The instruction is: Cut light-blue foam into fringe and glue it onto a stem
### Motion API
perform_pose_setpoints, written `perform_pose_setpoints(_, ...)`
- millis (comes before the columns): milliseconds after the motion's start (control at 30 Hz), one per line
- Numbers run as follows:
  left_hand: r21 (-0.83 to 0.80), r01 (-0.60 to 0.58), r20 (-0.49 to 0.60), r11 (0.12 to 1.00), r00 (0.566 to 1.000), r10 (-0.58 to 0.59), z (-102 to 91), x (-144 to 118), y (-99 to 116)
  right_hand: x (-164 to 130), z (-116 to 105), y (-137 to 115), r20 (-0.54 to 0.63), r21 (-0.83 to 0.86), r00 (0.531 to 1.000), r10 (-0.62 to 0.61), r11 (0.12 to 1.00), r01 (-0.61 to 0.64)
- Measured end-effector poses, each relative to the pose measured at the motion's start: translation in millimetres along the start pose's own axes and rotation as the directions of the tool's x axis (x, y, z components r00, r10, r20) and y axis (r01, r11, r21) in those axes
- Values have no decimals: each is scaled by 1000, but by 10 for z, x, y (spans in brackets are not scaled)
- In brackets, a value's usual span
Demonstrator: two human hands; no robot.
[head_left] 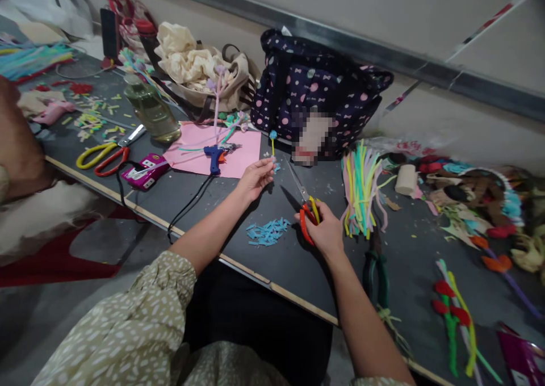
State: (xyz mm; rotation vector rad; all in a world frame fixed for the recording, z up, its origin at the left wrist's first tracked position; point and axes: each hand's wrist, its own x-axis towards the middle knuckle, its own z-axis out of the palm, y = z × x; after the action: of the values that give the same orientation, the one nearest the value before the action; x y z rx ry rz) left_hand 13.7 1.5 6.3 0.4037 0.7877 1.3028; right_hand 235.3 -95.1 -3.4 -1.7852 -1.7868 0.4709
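Dark table [238, 261] runs across the view, w/ a polka-dot bag [315, 85] at the back wall. Pink paper sheet [242, 153] lies left of the bag, blue glue gun [214, 158] on it. Bundle of pastel pipe cleaners [361, 190] sits just right of the right hand. Left hand [255, 179] pinches a small stem w/ blue tip [273, 142], held upright above the table, fingers closed round its base. Right hand [326, 230] grips red-and-yellow-handled scissors [304, 204], blades apart, pointing toward the stem. Pile of blue scraps [268, 231] lies between the 2 forearms, near the table edge.
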Motion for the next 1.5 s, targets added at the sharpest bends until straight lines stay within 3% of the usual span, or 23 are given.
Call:
perform_pose_setpoints(167,-3,1,0,1000,1000,-1,-9,12,-10,-17,-53,-77,23,-73,1000,6,997,-4)
perform_pose_setpoints(633,-13,4,24,1000,1000,-3,-5,14,-22,-12,41,61,-66,-64,996,-64,996,60)
perform_pose_setpoints(1200,134,-71,46,988,997,66,22,-29,-55,-20,39,79,-87,-89,988,-129,989,121)
perform_pose_setpoints(1500,41,9,72,999,997,-12,8,-28,-47,-19,23,66,-112,-100,984,-139,987,128)
